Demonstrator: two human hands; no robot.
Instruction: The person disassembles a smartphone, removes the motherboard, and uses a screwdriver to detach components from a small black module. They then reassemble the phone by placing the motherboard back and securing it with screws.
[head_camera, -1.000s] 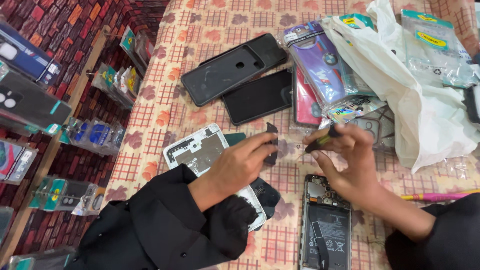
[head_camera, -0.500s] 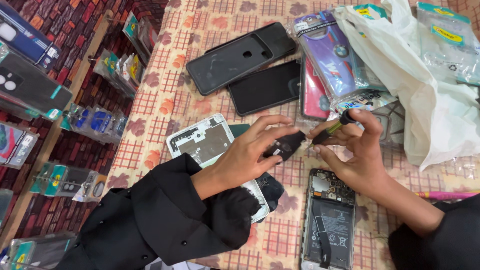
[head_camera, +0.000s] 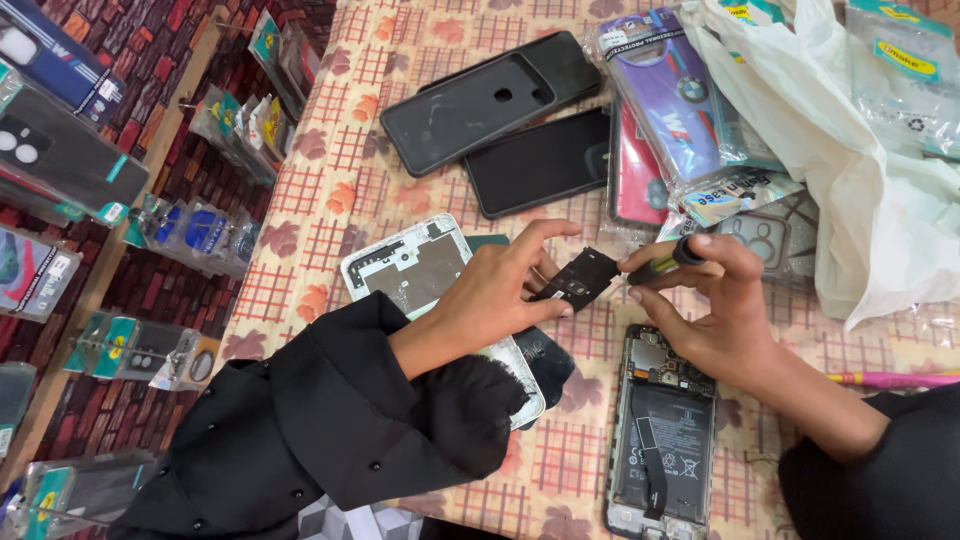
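black and flat, the small cover piece hangs above the surface between both hands, its long axis slanting from lower left up to upper right, with small round openings near its lower edge. the left hand pinches its left end between thumb and fingers, while the right hand is closed around a thin screwdriver with a yellow-green band, tip aimed left at the piece. an opened phone lies just below the right hand, a white phone frame under the left arm.
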